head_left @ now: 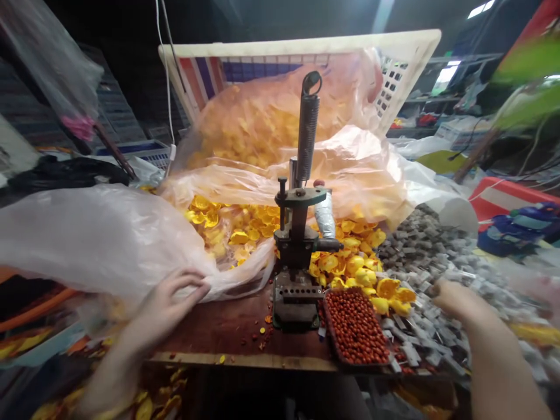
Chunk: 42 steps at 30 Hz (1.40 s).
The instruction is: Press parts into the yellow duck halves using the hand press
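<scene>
My left hand [177,300] is at the edge of a clear plastic bag [118,233], thumb and fingers closed together on the film. The bag's opening shows glossy yellow plastic shells [245,230]. My right hand [455,298] is at a heap of small grey-and-clear block-shaped parts [426,256]. Its fingers are curled closed, and whatever they hold is hidden. Between my hands stands a small hand press [298,245] with a tall spring and a foil-wrapped handle [324,216]. Beside its base, a shallow tray [335,350] is filled with small red-brown beads [356,324].
Behind the press, a tilted white plastic crate [301,48] holds the bag of shells. The wooden table's front edge [245,360] runs before me, with loose red bits on top. More yellow pieces [160,396] lie below it. Red-and-white material [503,198] is at right.
</scene>
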Motion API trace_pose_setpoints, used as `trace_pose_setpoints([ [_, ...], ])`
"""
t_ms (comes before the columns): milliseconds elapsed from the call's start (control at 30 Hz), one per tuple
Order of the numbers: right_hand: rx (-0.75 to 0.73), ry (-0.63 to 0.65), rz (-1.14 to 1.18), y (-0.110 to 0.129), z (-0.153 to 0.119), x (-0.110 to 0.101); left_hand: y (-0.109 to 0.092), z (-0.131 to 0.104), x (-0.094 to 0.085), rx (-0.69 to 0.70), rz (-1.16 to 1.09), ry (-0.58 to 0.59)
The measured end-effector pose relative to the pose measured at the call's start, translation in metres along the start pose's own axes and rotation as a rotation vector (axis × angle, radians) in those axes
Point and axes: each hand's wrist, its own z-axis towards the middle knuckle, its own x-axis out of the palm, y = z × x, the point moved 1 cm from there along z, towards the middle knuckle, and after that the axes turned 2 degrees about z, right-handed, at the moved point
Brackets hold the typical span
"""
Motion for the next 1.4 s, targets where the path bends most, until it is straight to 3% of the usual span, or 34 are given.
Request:
trace_pose_setpoints([
  [100,0.093,0.207,-0.143,-0.026,-0.001,0.013,-0.020,0.075,0.052,0.045,0.025,0.123],
  [200,0.092,0.245,-0.182,-0.024,-0.007,0.011,-0.023,0.133,0.095,0.001,0.181,0.057],
  [267,0.075,0.245,-0.177,-0.023,-0.012,0.007,-0.019,0.149,0.110,-0.005,0.230,0.014],
  [333,0.036,0.223,-0.128,-0.026,-0.018,0.005,-0.012,0.149,0.112,-0.005,0.269,-0.021],
  [433,-0.018,0.158,-0.011,-0.031,-0.026,0.006,-0.003,0.129,0.100,0.028,0.311,-0.100],
  [533,-0.039,0.130,0.058,-0.032,-0.032,0.005,0.004,0.094,0.079,0.056,0.280,-0.371],
  [600,-0.069,0.106,0.091,-0.031,-0.034,0.002,0.009,0.063,0.072,-0.003,0.164,-0.513],
  [667,-0.103,0.097,0.079,-0.028,-0.033,-0.001,0.014,0.028,0.076,-0.154,-0.058,-0.462],
  [800,-0.156,0.216,-0.137,-0.021,-0.032,0.002,0.010,-0.040,0.106,-0.586,-0.689,-0.133],
  [933,-0.128,0.256,-0.191,-0.013,-0.034,0.002,-0.013,-0.078,0.129,-0.845,-1.147,0.021],
  [1000,-0.090,0.168,-0.172,-0.006,-0.036,-0.006,-0.024,-0.083,0.132,-0.861,-1.273,0.035],
  [1100,-0.073,-0.087,-0.047,0.015,-0.044,-0.025,-0.035,-0.082,0.132,-0.777,-1.382,0.098],
  [1200,0.012,-0.211,0.297,0.054,-0.062,-0.032,-0.045,-0.082,0.135,-0.672,-1.339,0.161],
  [1267,0.091,-0.096,0.671,0.089,-0.080,-0.022,-0.053,-0.083,0.141,-0.626,-1.270,0.138],
  [1400,0.253,0.328,1.269,0.155,-0.118,0.021,-0.069,-0.090,0.157,-0.551,-1.136,-0.004],
])
